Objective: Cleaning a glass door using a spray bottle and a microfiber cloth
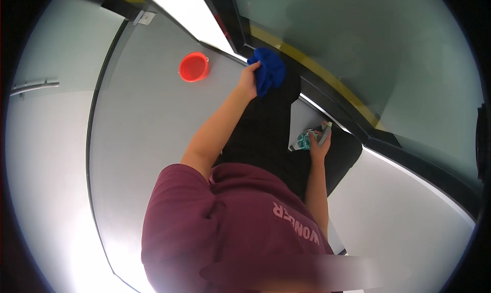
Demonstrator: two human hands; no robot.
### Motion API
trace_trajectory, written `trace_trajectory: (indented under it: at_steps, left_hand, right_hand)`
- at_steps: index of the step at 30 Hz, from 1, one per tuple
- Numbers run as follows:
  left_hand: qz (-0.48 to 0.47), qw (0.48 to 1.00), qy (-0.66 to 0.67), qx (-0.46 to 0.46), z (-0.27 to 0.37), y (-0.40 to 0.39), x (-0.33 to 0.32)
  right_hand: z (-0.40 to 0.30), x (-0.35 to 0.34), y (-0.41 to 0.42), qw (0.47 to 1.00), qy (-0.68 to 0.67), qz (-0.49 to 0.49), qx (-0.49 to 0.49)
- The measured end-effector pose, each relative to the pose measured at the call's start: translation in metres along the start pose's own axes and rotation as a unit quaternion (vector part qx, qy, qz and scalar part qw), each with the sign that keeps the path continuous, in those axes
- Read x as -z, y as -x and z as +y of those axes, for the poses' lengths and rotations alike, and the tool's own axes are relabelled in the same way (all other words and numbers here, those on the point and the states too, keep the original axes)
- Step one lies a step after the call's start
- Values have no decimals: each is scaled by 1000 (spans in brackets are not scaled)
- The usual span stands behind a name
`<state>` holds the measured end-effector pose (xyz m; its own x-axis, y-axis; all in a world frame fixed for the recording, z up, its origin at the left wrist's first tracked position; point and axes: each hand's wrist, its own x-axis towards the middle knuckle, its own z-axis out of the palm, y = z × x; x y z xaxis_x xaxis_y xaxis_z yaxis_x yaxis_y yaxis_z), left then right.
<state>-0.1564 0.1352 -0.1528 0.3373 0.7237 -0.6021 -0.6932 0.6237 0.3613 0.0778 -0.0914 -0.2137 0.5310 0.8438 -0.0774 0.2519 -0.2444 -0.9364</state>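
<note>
My left hand (249,79) holds a crumpled blue cloth (269,71) over my dark-trousered leg, close to the base of a glass panel (345,43). To the right, my right hand (319,143) grips a spray bottle with a grey trigger head (325,135). Its clear body (304,140) holds teal liquid and tilts to the left, low between my legs. Part of the bottle is hidden by my fingers.
A red bucket (194,67) stands on the grey floor (153,101) at the upper left. A yellow strip (337,86) runs along the lower glass above a dark frame. At the far left is a glass door with a metal handle (35,87).
</note>
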Motion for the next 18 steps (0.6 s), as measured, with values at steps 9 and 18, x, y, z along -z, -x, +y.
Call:
trace_trajectory:
  at_steps: [9,18]
  left_hand:
    - [-63,991,-34,113,-48,-10,-35]
    - [-32,969,-140,201,-121,-19,-6]
  right_hand:
    - [3,9,-2,999,25,32,25]
    - [6,10,5,999,20,39,-23]
